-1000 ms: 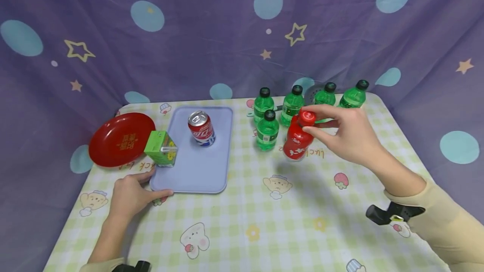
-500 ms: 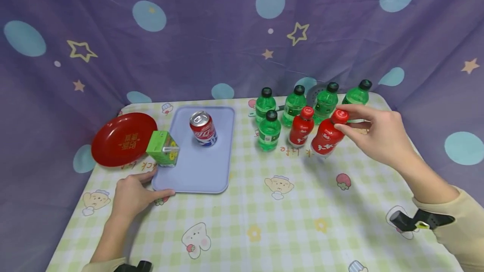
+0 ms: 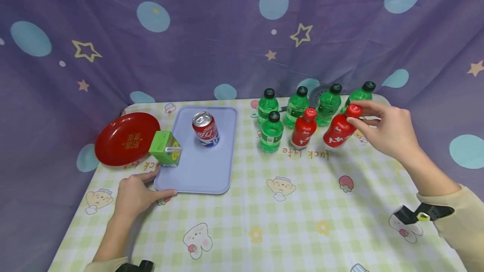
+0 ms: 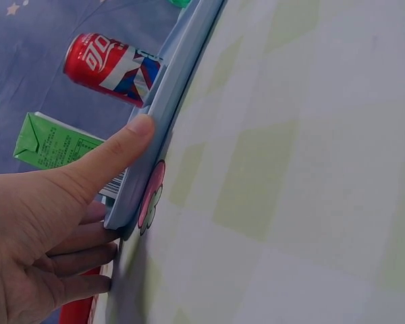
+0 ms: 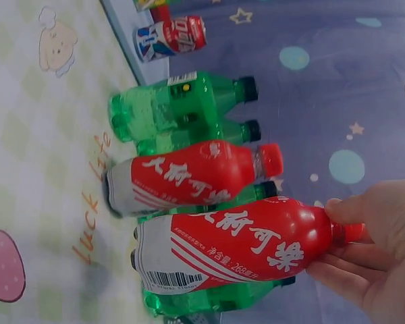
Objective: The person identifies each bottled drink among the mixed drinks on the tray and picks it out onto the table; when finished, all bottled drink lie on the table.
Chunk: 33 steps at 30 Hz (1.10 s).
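My right hand (image 3: 391,131) pinches a red-labelled cola bottle (image 5: 250,244) at its neck, just under the red cap. The bottle leans slightly; whether its base touches the table I cannot tell. Beside it stands a second red cola bottle (image 3: 303,129), upright and apart from my hand. My left hand (image 3: 134,194) rests at the near left corner of a light blue tray (image 3: 204,175). Its fairly straight thumb touches the rim in the left wrist view, with the fingers spread round the corner. On the tray are a red cola can (image 3: 206,129) and a green juice box (image 3: 165,149).
Several green soda bottles (image 3: 271,133) with black caps stand behind and left of the red ones. A dark perforated utensil (image 3: 317,93) lies partly hidden behind them. A red plate (image 3: 126,139) sits left of the tray. A checked cloth (image 3: 287,226) covers the table.
The right hand set one red bottle upright beside the green ones or uncovered it, and has moved right with the held bottle. The left hand and tray stay in place.
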Available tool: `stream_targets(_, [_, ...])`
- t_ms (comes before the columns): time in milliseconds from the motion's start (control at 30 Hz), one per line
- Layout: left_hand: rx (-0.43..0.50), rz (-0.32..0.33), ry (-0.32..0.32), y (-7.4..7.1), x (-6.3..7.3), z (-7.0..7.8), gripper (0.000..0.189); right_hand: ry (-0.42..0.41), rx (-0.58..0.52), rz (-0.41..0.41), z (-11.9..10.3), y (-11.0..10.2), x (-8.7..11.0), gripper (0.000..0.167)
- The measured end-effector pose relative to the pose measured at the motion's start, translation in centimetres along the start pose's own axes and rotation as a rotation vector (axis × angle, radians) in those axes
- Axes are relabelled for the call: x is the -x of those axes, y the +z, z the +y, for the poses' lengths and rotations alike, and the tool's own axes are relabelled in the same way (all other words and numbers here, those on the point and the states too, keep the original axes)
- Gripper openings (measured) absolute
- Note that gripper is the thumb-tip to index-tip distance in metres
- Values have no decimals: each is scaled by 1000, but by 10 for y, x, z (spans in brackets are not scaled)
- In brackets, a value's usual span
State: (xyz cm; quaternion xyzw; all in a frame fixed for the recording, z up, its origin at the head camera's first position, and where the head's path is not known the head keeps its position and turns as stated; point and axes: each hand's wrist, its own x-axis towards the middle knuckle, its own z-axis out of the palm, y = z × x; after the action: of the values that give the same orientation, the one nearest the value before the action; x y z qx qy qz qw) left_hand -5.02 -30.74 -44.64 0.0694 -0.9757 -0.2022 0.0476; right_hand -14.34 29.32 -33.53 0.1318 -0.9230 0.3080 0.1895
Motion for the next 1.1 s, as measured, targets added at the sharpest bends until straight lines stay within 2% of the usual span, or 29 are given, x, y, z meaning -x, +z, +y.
stream_targets(200, [2,-5,-13,0,1,0,101,45,15,-8,8,3,-4,37])
stream_targets(367, [-5,-18,-24,-2,2,0,101,100,-29,-36,11,7,-6,38])
stream_targets(500, [-11,-22,-36,-3,2,0,102,109,-44,-39,13,11,-9,38])
stream_targets(900, [1,-13,-3,-3,0,-2,100,128,-26,-50,24,22,-8,41])
stream_targets(1100, [1,15,14,-4,-1,-1,98,141,-38,-44,26,25,-7,41])
